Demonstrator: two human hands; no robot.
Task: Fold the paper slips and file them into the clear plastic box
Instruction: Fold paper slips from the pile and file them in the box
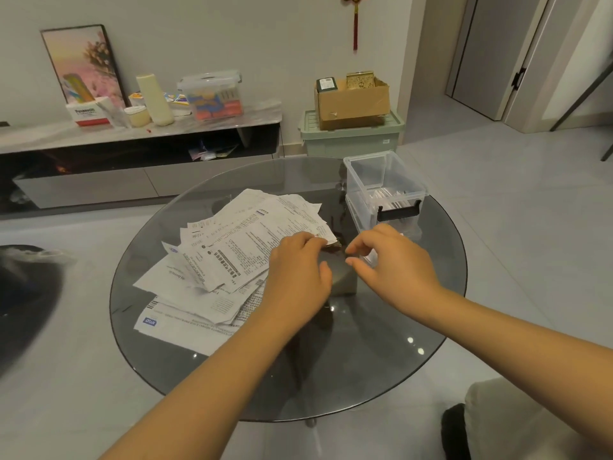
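Head view: left hand [298, 270] is on the right corner of the top paper slip [252, 240], fingertips curled onto its edge; it looks like a pinch, but the contact itself is hidden behind the knuckles. Right hand [391, 260] hangs just beside it over bare glass, fingers loosely curled, holding nothing.

Pile of paper slips [212, 270] is spread over the left half of the round glass tabletop [381, 360], sheets overlapping at odd angles. Clear plastic box [384, 190] stands at the far right edge, open top, black latch facing the person; a few folded white slips are already inside, so the task is partly done.

Step in hand, as I read it: peel one sheet off the stack for folding.

To do it well:
- lift only the top sheet; the sheets are thin and may cling, so separate the corner first
- bring the right hand onto the opposite edge, keep the sheet taut
- fold over bare glass near the box, not on the pile
- match edges before creasing, size the fold to the box width

Risk: dragging neighbours off the left edge.
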